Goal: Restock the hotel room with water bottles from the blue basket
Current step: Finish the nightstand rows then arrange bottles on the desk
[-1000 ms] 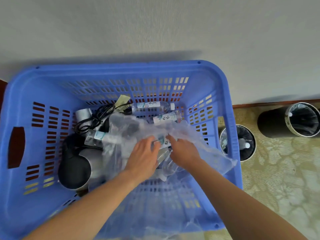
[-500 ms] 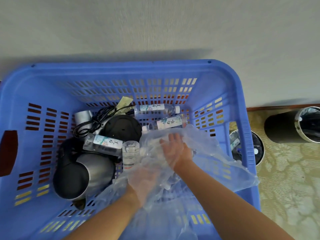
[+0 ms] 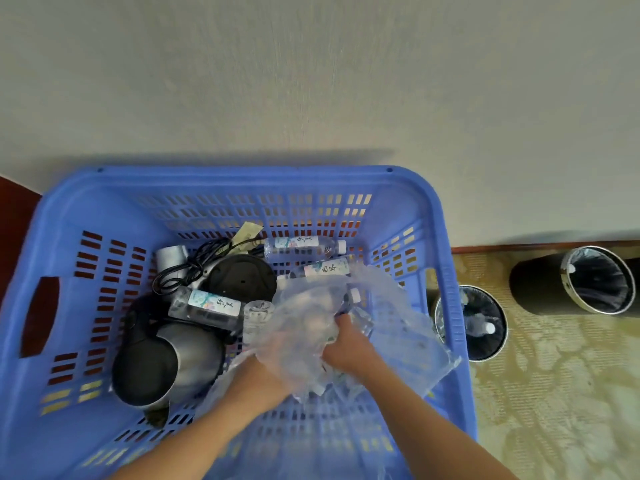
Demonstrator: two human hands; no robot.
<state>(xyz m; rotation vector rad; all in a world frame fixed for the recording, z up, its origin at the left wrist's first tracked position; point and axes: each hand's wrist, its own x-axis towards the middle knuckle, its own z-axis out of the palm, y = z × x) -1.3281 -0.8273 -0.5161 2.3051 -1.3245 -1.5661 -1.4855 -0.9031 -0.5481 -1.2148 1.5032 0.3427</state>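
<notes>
While three labelled water bottles (image 3: 301, 244) lie loose in the blue basket (image 3: 242, 178), more sit bundled in clear plastic wrap (image 3: 398, 327) near its right edge, with one white cap (image 3: 355, 294) showing through the film. Two of the loose ones lie side by side along the far edge. The third bottle (image 3: 207, 303) rests across the electric kettle (image 3: 162, 362) toward the left edge.

The right hand (image 3: 346, 346) has its fingers curled into the wrap, pinching the film and perhaps a bottle beneath it. The left hand (image 3: 263, 379) is pushed under the film with its fingers veiled, so I cannot tell whether they are spread or gripping.

The film looks thin and slack. A hard tug would likely tear it and spill bottles onto the kettle, or drag it against the black cord (image 3: 194, 261) coiled beside the kettle base (image 3: 242, 278). The third bottle sits on a rounded body and could roll off if the pile is jostled.

The wrap drapes over the right rim, above a small bin (image 3: 503, 327) standing on the carpet just beside the basket. A bottle slipping out there could drop into it. A second bin (image 3: 533, 285) lies farther right.
</notes>
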